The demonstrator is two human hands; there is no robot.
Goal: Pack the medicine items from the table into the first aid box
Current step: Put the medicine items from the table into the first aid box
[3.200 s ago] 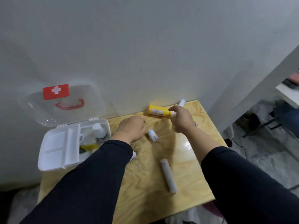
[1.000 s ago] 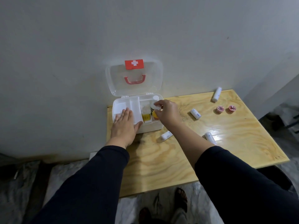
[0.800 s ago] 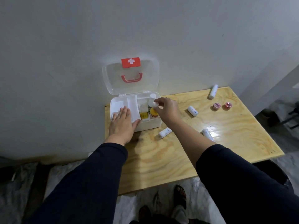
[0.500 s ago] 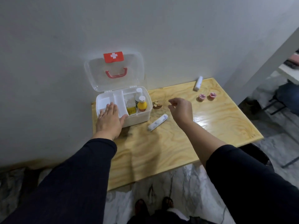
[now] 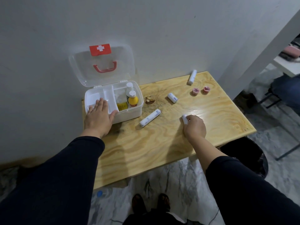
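Observation:
The white first aid box [image 5: 129,114] stands open at the table's back left, its clear lid [image 5: 103,64] leaning on the wall. A yellow bottle [image 5: 133,99] and a white bottle [image 5: 129,88] stand inside it. My left hand [image 5: 98,118] lies flat on the box's front left corner. My right hand [image 5: 194,126] is closed around a white bandage roll [image 5: 184,119] lying on the table. Three more white rolls lie loose: a long one [image 5: 150,118] near the box, a short one [image 5: 172,98] and a far one [image 5: 192,77].
Two small pink cups [image 5: 195,91] [image 5: 206,89] sit at the back right of the wooden table [image 5: 162,143]. A brown knot [image 5: 149,100] marks the wood beside the box. A dark bin [image 5: 246,156] stands under the table's right edge. My feet show below.
The yellow bottle now stands in the box. My right hand left the box, moved right and down, and closed on a white roll. My left hand stayed on the box.

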